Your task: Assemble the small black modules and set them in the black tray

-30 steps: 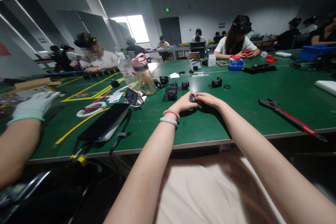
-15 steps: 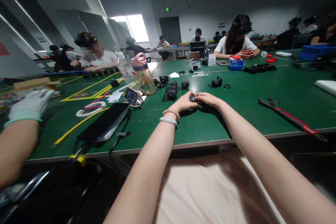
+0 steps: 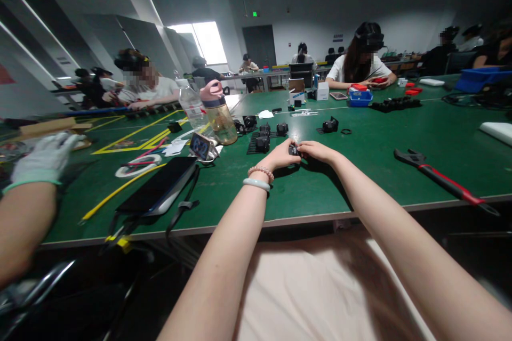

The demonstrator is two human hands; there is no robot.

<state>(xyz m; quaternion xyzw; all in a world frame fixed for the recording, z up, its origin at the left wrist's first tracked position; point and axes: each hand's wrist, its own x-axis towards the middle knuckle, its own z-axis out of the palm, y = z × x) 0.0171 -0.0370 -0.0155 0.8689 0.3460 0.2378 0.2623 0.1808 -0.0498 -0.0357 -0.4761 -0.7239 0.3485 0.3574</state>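
A small black part [image 3: 294, 150] is pinched between my two hands, low over the green table [image 3: 228, 192]. My left hand [image 3: 283, 154], with a beaded bracelet and a pale bangle at the wrist, grips it from the left. From the right, the fingers of my right hand [image 3: 318, 151] close on its other side. Black parts with comb-like pieces [image 3: 262, 141] lie just beyond my left hand. Another black part [image 3: 330, 125] and a small black ring [image 3: 346, 131] lie beyond my right hand.
Left of my hands are a pink-lidded bottle [image 3: 221, 117], a propped phone [image 3: 200, 146] and a black tablet-like device [image 3: 158, 186]. A co-worker's gloved hand [image 3: 44, 157] is at far left. An adjustable wrench [image 3: 444, 178] lies right; a blue bin [image 3: 360, 97] stands farther back.
The co-worker's gloved hand at the far left has shifted slightly left. My own hands have not visibly moved.
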